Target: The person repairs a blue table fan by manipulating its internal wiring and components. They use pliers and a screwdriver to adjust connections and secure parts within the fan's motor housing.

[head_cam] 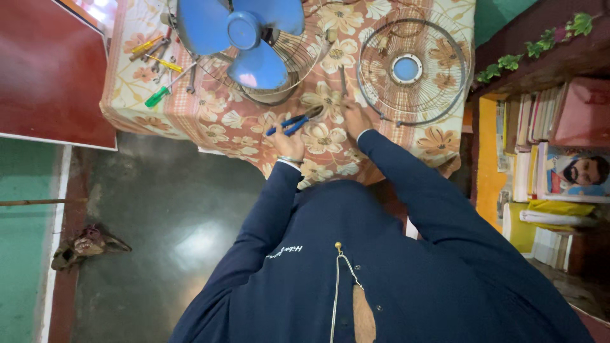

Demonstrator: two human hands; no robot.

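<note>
A glossy dark red panel (pixel 47 70) lies past the table's left edge, above a polished grey floor (pixel 171 209). On the table (pixel 219 117), covered in a peach floral cloth with a checked border, slim screwdrivers sit near the left edge: one with a yellow handle (pixel 166 64), one with a green handle (pixel 157 96), among grey metal tools. Beside them rests a table fan with smooth blue plastic blades (pixel 244 38) sitting in a round wire rear guard (pixel 279 86).

Near the table's front edge, the left hand (pixel 287 143), in a navy sleeve with a thin metal bangle at the wrist, is curled around the blue-handled pliers (pixel 293 122), whose dark jaws point right across the cloth. Just beside it, the right hand (pixel 354 118) rests on the cloth with fingers bent downward; whether it pinches anything is too small to tell. A slender grey metal tool (pixel 343 79) lies just beyond it.

Toward the right edge lies the detached front guard (pixel 413 67), a round cage of fine radial wires with a blue centre disc. Past the table, stacked books (pixel 540 146) fill a shelf.
</note>
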